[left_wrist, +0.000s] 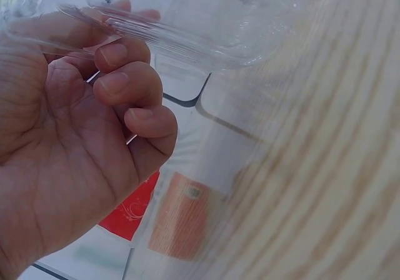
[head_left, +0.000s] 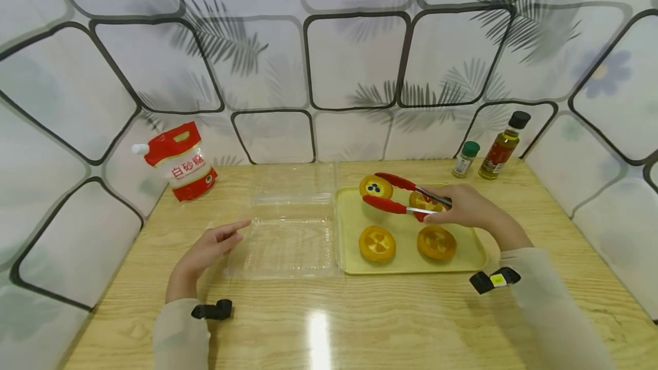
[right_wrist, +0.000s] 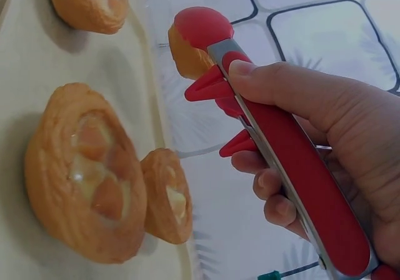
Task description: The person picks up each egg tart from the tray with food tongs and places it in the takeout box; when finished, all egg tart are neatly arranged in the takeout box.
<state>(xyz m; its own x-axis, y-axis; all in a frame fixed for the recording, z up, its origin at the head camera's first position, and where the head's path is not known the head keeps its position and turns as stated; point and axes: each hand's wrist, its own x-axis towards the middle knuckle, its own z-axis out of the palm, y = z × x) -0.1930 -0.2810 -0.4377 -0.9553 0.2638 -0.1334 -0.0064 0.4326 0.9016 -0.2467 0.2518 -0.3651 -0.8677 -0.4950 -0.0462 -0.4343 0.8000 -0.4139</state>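
My right hand (head_left: 465, 205) grips red-and-steel tongs (right_wrist: 284, 167), thumb on one arm and fingers curled round the other. Between the red tips sits an egg tart with blueberries (head_left: 375, 187), held up at the back edge of a yellow tray (head_left: 406, 268). A tart with red topping (head_left: 424, 201) lies partly behind the tongs. Two tarts with orange fruit pieces, a left one (head_left: 377, 244) and a right one (head_left: 436, 243), rest toward the front. My left hand (head_left: 208, 250) holds the left rim of a clear plastic container (head_left: 293, 273), its other fingers curled below.
The container's raised lid (head_left: 293, 181) extends behind its base, beside the tray. At the back left stands a red-and-white sugar pouch (head_left: 187, 164). A green-capped shaker (head_left: 465, 160) and an oil bottle (head_left: 498, 153) stand at the back right. Patterned wall panels border the wooden table (head_left: 267, 324).
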